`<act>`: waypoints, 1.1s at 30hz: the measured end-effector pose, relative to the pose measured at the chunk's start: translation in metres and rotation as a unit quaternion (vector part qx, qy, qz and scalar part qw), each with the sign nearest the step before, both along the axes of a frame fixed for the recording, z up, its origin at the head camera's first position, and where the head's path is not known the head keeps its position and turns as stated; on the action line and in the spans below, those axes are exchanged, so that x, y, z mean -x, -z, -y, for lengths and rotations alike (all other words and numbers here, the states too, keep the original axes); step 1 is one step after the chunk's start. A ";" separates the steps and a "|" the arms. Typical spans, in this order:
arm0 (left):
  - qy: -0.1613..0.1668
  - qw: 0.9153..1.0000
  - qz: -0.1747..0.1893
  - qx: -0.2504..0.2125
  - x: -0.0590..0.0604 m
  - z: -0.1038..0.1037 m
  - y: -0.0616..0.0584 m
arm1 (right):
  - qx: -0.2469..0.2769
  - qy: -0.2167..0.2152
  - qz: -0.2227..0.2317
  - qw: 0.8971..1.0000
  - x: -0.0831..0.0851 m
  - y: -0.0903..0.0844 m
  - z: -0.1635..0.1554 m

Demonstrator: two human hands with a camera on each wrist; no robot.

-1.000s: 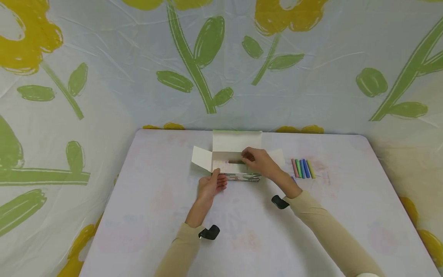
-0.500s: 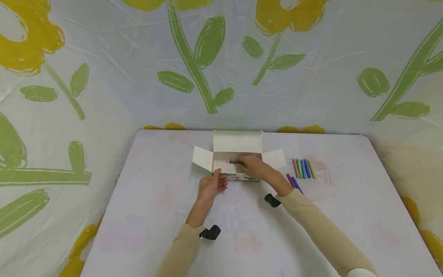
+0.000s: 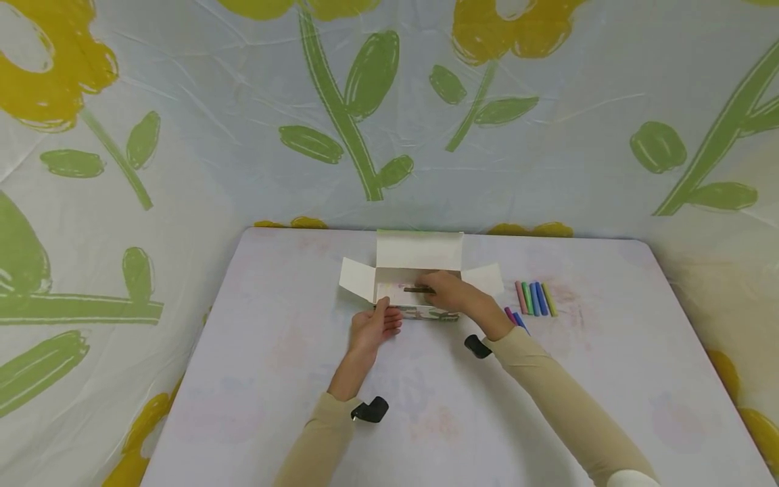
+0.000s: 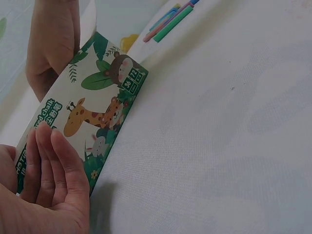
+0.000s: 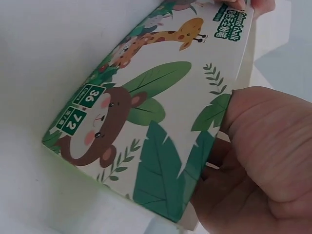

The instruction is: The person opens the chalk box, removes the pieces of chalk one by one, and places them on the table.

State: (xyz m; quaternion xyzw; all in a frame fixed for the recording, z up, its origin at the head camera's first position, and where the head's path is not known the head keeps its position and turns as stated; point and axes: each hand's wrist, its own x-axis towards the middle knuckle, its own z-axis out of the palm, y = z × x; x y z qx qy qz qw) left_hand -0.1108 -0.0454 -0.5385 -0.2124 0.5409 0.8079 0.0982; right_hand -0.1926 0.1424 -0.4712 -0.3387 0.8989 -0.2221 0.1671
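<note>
A white cardboard box of colored chalk (image 3: 426, 312) lies with its flaps spread at the far middle of the table. Giraffe and bear prints cover its front wall in both wrist views. My left hand (image 3: 366, 329) holds that wall near its left end, thumb over the rim and fingers (image 4: 63, 168) along the outside. Inside the box, my right hand (image 3: 458, 297) pinches a dark brown chalk stick (image 3: 416, 290) that points left. The right fingertips are hidden behind the wall in the right wrist view (image 5: 263, 146).
To the right of the box, several chalk sticks (image 3: 535, 298) lie side by side. A magenta stick (image 3: 508, 313) and a blue stick (image 3: 520, 320) lie nearer, partly behind the right forearm. A flower-printed cloth (image 3: 243, 169) hangs behind the white table (image 3: 274, 365).
My right hand has moved down into the box with the brown chalk stick. The magenta and blue sticks beside the right wrist now show more. My left hand stays on the wall.
</note>
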 end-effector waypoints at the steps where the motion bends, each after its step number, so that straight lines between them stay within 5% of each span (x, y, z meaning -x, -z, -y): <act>1: 0.000 1.000 0.001 0.000 0.000 0.000 0.000 | -0.004 -0.002 0.002 1.000 0.000 -0.001 0.001; 22: 0.004 1.000 -0.003 0.002 -0.001 0.001 0.002 | -0.097 -0.053 -0.002 0.994 0.011 0.003 0.017; 33: 0.004 1.000 0.001 0.004 -0.001 0.001 0.002 | -0.023 -0.070 0.032 0.997 0.012 0.000 0.006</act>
